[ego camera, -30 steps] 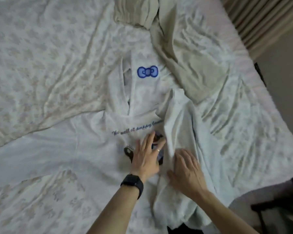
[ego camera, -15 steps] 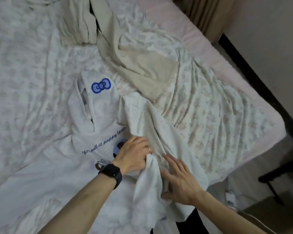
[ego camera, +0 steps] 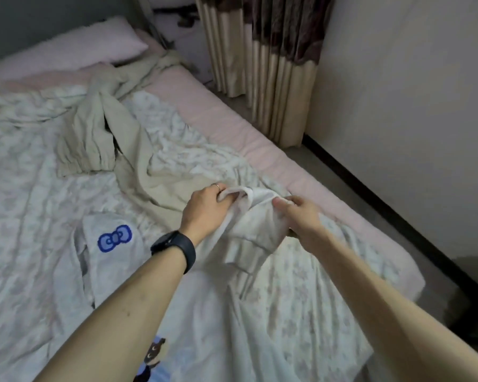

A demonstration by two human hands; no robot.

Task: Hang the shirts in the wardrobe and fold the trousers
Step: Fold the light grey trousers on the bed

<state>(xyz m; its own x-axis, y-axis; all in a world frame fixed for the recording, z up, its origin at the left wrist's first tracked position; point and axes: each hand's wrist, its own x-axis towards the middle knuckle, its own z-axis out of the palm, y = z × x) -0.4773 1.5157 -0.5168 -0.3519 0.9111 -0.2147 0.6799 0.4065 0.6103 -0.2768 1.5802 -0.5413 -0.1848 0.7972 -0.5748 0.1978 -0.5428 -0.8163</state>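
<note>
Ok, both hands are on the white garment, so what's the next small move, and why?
Probably lift the white garment clear of the bed and spread the hands apart: the left hand and right hand grip one bunched edge close together, and the rest trails crumpled below.

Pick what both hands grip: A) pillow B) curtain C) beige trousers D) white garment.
D: the left hand and right hand both pinch the white garment at its bunched edge, while the beige trousers lie untouched beyond them.
</note>
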